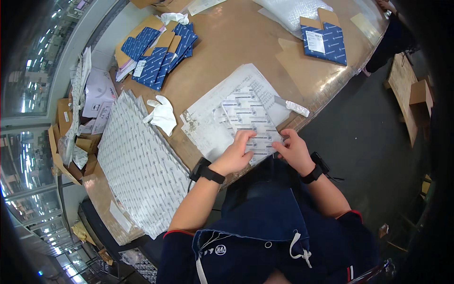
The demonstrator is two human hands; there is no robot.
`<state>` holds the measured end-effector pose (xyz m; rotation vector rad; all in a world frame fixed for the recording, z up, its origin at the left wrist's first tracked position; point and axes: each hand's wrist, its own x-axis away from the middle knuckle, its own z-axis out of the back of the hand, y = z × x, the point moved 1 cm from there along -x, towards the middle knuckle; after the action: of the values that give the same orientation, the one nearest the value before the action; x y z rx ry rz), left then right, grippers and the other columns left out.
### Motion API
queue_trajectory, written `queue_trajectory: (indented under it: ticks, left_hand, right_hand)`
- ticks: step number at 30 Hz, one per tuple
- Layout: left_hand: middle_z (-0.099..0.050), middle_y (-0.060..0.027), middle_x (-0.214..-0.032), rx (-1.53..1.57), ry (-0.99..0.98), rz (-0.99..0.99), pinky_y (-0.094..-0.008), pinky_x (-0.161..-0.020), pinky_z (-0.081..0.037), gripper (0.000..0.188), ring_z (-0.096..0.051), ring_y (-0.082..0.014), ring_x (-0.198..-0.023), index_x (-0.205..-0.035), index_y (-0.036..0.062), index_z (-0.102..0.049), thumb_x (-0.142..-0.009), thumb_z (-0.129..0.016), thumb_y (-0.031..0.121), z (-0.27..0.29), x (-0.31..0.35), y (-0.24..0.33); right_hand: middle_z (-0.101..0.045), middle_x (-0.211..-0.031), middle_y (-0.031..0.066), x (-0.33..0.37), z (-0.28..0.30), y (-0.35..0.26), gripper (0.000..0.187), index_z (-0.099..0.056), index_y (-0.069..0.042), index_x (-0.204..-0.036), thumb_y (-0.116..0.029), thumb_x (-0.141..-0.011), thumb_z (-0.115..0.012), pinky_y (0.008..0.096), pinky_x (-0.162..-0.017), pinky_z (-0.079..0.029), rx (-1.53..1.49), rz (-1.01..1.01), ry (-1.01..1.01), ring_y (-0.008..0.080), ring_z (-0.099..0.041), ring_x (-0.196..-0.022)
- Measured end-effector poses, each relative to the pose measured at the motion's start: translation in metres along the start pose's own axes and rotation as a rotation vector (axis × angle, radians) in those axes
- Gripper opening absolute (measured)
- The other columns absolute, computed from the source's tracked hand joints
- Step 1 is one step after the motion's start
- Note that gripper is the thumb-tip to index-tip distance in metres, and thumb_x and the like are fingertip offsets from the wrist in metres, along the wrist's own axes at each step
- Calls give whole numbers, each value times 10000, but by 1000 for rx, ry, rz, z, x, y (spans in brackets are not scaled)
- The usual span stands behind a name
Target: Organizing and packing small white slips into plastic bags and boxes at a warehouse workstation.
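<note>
In the head view, our printed paper lies on white sheets atop the worktop. Our left hand rests on it, thumb and fingers apart; our right hand is at its right edge, its grip unclear. We seem to be straightening or folding it; next calls for steadying the paper.

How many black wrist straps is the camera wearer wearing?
2: one strap sits just behind the left hand, the other strap just behind the right hand.

Left hand on patterned white sheet, right hand at its edge, white-handled knife near, glove leftward
</note>
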<state>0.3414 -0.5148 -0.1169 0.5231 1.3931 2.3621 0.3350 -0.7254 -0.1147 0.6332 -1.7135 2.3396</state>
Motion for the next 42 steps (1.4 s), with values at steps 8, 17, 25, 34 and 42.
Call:
queue_trajectory:
  ticks: [8, 17, 25, 34, 42]
  left_hand:
    - [-429, -224, -1205, -536, 355, 96, -388, -933, -376, 707, -433, -344, -1107, -1271, -15, -361, -710, -691, 261, 76, -43, 0]
    - [-535, -169, -1068, -58, 76, 506, -359, -849, -425, 634, -522, -267, -986, -1199, -6, -434, -676, -730, 197, 78, -58, -58]
    - [-578, -53, -977, 518, 432, 127, -265, -801, -435, 308, -533, -120, -906, -1063, 43, -455, -795, -583, -43, 61, -10, -3]
    - [-575, -69, -967, 423, 699, 27, -256, -819, -423, 236, -536, -150, -926, -1014, 32, -486, -803, -547, -52, 12, 12, -29]
    - [-588, -73, -941, 745, 599, 148, -224, -713, -454, 316, -549, -114, -826, -1118, 13, -464, -828, -585, 51, 44, 15, -24]
  right_hand:
    - [-587, -649, 92, -7, 7, 6, 312, -519, 52, -977, -86, -739, -668, 241, -492, -459, -210, -87, -52, 125, -577, -538]
    - [-602, -747, 86, -16, 34, -25, 177, -570, -13, -913, -21, -741, -613, 260, -625, -459, 132, 279, 28, 148, -580, -672]
    - [-550, -838, 45, -21, 51, -63, 207, -576, -27, -938, 27, -742, -614, 248, -727, -432, 75, 697, 103, 131, -540, -803]
    - [-524, -969, 11, -51, 19, -14, 309, -567, -44, -975, 53, -697, -660, 242, -810, -402, 2, 674, -93, 92, -483, -925]
    - [-617, -931, 27, -47, 28, -42, 217, -562, 19, -1041, -45, -834, -576, 247, -754, -455, -251, 309, -170, 86, -545, -846]
